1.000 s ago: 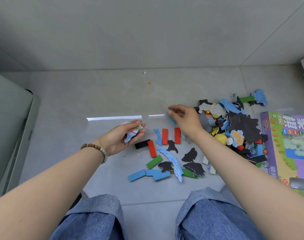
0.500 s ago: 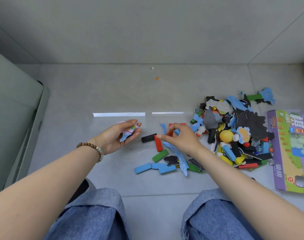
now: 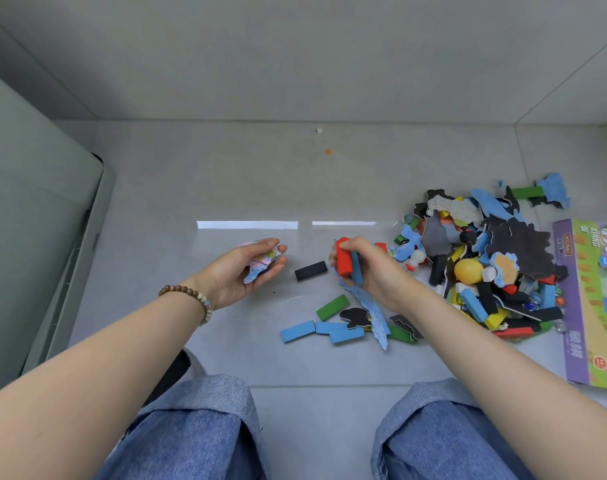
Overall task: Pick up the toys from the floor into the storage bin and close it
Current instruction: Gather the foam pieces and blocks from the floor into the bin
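- Head view, down past two knees in blue jeans (image 3: 191, 427) onto a floor (image 3: 225, 174) of large glossy grey tiles with thin grout lines; plain grey wall (image 3: 295, 57) along the far edge.
- Across the middle of the tiles, a bright strip of reflected light (image 3: 246, 224).
- Near the wall, a white scrap (image 3: 318, 130) and an orange dot (image 3: 328, 151), well apart from the toys.
- At the left edge, the grey-green storage bin (image 3: 94, 223), only a rim and one side in frame; open or closed, cannot tell.
- Left hand (image 3: 239, 275) palm up, fingers curled round pastel puzzle pieces (image 3: 260, 268); beaded bracelet (image 3: 187, 296) on that wrist.
- Right hand (image 3: 374, 271) just above the floor, gripping a red block (image 3: 343, 256) and a blue block (image 3: 356, 271) together.
- Between the hands, flat on the tile, a black block (image 3: 310, 270).
- Nearer the knees, a green block (image 3: 332, 307), three blue blocks (image 3: 297, 331), black-backed puzzle pieces (image 3: 355, 317) and a long blue puzzle piece (image 3: 374, 313), loosely scattered.
- To the right, a heap of toys (image 3: 513, 244) with a yellow ball (image 3: 468, 270) in it, just beside a purple-and-green game box (image 3: 593, 299) at the right edge.
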`<action>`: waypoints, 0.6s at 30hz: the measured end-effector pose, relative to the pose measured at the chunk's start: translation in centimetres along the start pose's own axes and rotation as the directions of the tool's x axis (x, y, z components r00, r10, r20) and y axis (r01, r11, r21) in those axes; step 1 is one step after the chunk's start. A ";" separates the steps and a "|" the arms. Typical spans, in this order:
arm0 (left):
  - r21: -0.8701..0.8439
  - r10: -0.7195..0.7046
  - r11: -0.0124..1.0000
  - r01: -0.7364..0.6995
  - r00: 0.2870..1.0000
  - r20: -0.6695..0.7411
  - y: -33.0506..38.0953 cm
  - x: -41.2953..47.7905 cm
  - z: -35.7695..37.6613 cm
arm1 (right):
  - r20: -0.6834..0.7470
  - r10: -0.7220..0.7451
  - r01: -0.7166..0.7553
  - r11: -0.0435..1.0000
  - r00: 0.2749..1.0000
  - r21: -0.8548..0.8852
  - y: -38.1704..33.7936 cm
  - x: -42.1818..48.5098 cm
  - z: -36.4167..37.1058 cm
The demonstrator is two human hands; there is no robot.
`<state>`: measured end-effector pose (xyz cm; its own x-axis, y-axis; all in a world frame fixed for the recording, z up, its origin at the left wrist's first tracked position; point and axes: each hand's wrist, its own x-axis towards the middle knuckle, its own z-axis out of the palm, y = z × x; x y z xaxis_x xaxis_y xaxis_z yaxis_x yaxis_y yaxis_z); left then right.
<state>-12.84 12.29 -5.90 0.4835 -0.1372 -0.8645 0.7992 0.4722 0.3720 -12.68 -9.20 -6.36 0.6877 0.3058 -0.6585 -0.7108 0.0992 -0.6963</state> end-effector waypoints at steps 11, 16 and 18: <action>-0.007 0.001 1.000 -0.001 1.000 -0.018 0.1 -0.2 -0.5 | 0.074 -0.217 0.188 0.573 0.973 -0.798 0.2 2.3 0.5; -0.006 0.001 1.000 -0.001 1.000 -0.022 0.0 -0.2 -0.4 | 0.076 -0.253 0.145 0.266 0.964 -0.953 0.9 2.9 1.1; -0.008 0.002 1.000 -0.002 1.000 -0.019 0.0 -0.1 -0.3 | 0.099 -0.272 0.158 0.202 0.957 -0.967 1.2 3.0 1.1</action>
<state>-12.98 12.57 -5.93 0.4777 -0.1195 -0.8704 0.7956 0.4791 0.3709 -11.58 -7.15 -8.88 0.8369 0.3596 -0.4126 0.1072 -0.8470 -0.5207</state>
